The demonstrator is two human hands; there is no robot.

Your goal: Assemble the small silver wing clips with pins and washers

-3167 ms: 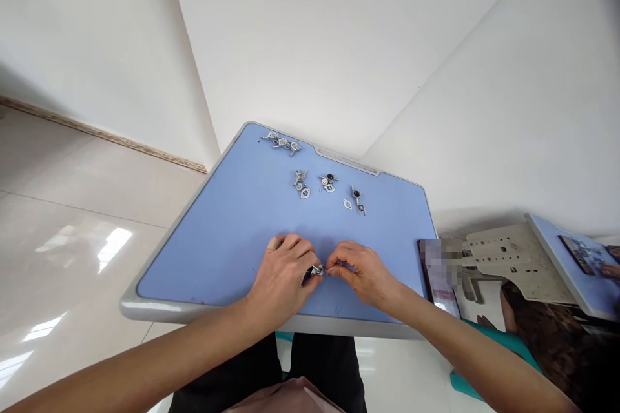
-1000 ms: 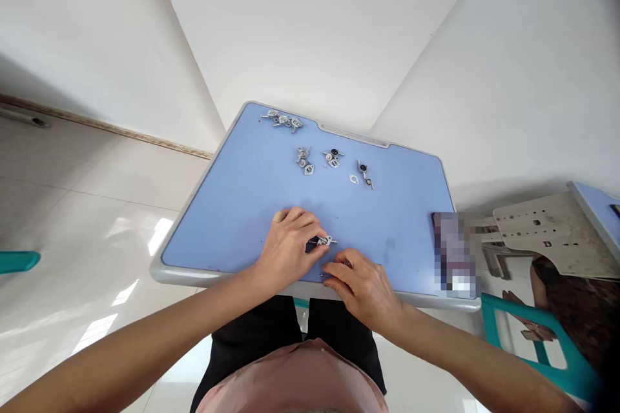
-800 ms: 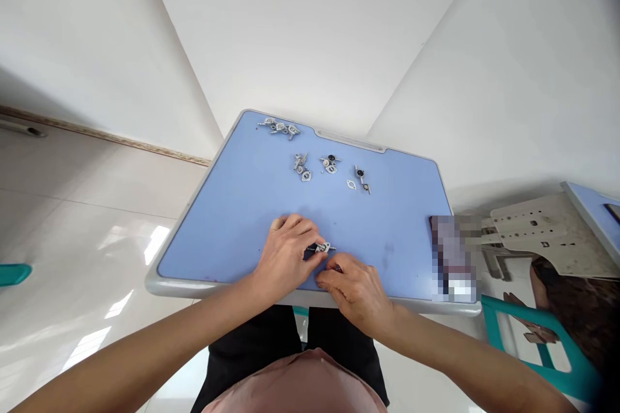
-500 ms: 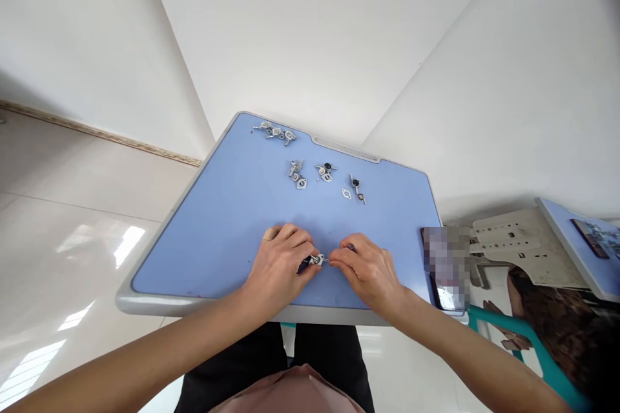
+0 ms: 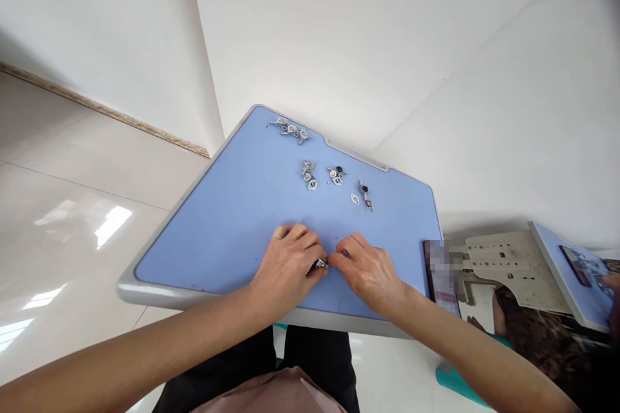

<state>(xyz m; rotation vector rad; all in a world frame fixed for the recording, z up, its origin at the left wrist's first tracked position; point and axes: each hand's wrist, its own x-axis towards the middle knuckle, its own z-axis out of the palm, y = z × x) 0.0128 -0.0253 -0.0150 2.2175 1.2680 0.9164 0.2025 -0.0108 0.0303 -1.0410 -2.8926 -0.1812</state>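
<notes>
My left hand is closed around a small silver metal valve, low over the front of the blue table. Fingers cover most of the valve. Close on its right, my right hand pinches a small screwdriver. Only a dark purplish bit of its handle shows between the fingers, and its tip is hidden at the valve. Beyond the hands lie loose valve parts: a body with a lever and plate, another group with a black disc, and a flat two-hole plate beside a valve body.
Several valves lie in a row at the far left of the blue table. A phone, partly blurred out, rests on the right edge. Further right are a beige chair back, a second blue table and another person.
The view has shifted and turned slightly. My right fingertips have come closer to the valve, and the thin metal shaft seen between the hands before is now mostly hidden.
</notes>
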